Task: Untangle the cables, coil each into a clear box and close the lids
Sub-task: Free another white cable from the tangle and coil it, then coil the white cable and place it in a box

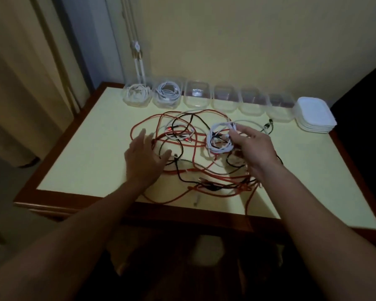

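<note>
A tangle of red, black and white cables point(195, 170) sprawls across the middle of the pale table point(85, 161). My right hand point(254, 148) holds a coiled white cable point(215, 140) just above the tangle. Left of it, my left hand point(143, 157) hovers with its fingers spread over the red loops, gripping nothing. Along the back edge stands a row of clear boxes. The two at the left, the first box point(137, 94) and the second box point(167, 94), each hold a coiled white cable. The third box point(197, 95) and those to its right look empty.
A stack of white lids point(315, 115) sits at the back right corner. One red cable point(249, 203) hangs over the table's front edge. A curtain hangs at the left, and white cords point(137, 53) run down the wall behind the boxes.
</note>
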Motion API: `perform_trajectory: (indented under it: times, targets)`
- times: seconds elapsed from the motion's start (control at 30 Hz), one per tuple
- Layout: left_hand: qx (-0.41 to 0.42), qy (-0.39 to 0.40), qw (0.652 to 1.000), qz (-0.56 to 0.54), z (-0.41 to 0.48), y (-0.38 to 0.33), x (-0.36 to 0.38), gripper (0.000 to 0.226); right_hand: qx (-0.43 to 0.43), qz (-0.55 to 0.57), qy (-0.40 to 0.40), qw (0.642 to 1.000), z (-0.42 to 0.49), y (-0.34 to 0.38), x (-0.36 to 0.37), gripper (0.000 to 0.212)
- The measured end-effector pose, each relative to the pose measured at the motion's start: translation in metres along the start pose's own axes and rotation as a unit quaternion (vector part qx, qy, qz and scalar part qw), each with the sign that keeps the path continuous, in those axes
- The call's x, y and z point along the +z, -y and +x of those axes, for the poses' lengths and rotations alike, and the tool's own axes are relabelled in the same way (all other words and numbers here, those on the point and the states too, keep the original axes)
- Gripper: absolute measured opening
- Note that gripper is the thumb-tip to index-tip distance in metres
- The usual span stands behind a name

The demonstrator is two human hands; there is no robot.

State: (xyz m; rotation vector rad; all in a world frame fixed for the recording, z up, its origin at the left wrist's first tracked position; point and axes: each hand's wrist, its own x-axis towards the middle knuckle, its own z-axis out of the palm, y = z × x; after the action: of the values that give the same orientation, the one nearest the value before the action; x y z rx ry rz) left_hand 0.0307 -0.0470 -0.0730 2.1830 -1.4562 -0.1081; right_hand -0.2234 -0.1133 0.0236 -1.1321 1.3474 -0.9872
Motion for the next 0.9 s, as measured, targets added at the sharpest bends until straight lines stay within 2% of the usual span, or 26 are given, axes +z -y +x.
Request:
perform_trajectory:
  times: [0.07, 0.13, 0.33, 0.5, 0.7, 0.73, 0.8, 0.9]
  targets:
    - [-0.028, 0.024, 0.999, -0.019, 0.01, 0.015, 0.009, 0.088, -0.007, -0.011, 0.004, 1.0, 0.026, 0.004, 0.01, 0.046]
    - [-0.014, 0.021, 0.999, -0.036, 0.017, 0.019, 0.018, 0.095, -0.014, -0.024, 0.014, 1.0, 0.053, 0.005, 0.019, 0.036]
    - [-0.004, 0.026, 0.999, -0.039, 0.046, 0.019, 0.029, 0.095, -0.086, -0.12, -0.012, 0.989, 0.148, 0.018, 0.055, 0.021]
    - [0.004, 0.01, 0.999, -0.037, 0.059, 0.021, 0.037, 0.094, -0.172, -0.213, -0.004, 0.962, 0.224, 0.036, 0.092, 0.024]
    - [-0.016, 0.012, 0.998, -0.061, 0.068, 0.02, 0.039, 0.104, -0.165, -0.305, 0.02, 0.938, 0.294, 0.035, 0.126, 0.034]
    - [-0.015, 0.011, 0.998, -0.062, 0.069, 0.02, 0.039, 0.105, -0.166, -0.324, 0.034, 0.931, 0.301, 0.033, 0.13, 0.033]
    - [-0.013, 0.009, 0.998, -0.065, 0.07, 0.02, 0.04, 0.104, -0.176, -0.412, 0.07, 0.891, 0.305, 0.03, 0.137, 0.03]
    - [-0.015, 0.006, 0.998, -0.068, 0.069, 0.02, 0.04, 0.103, -0.205, -0.531, 0.012, 0.822, 0.308, 0.028, 0.143, 0.031]
